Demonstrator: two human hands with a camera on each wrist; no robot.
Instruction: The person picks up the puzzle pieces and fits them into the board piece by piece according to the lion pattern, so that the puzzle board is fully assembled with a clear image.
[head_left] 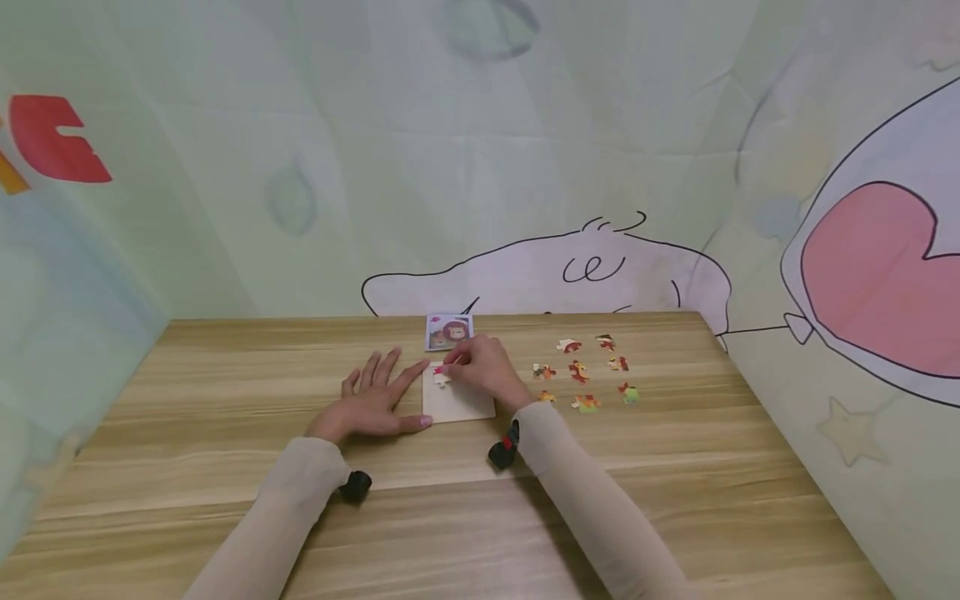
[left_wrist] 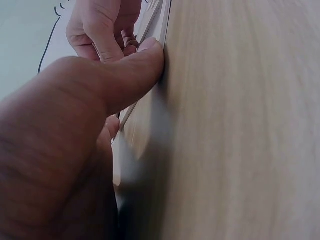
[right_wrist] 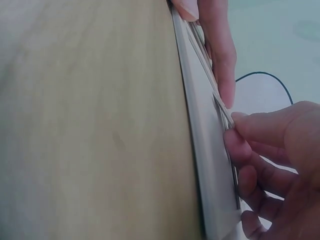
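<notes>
A white square puzzle board (head_left: 461, 407) lies flat on the wooden table. Along its left edge rests my left hand (head_left: 371, 404), fingers spread and straight, with the thumb and index fingertips touching the board. Over the board's upper part, my right hand (head_left: 486, 367) pinches a thin puzzle piece (head_left: 441, 375) with pink and white on it, at the upper left corner. In the right wrist view the piece (right_wrist: 224, 111) tilts off the board's surface between thumb and index finger. The right hand partly hides the piece and the board's upper right.
Several loose puzzle pieces (head_left: 577, 372) in red, orange and green lie spread to the right of the board. Behind it, near the table's back edge, is a small picture card (head_left: 448, 333) with a lion-like animal. A printed cloth (head_left: 465, 167) hangs behind the table.
</notes>
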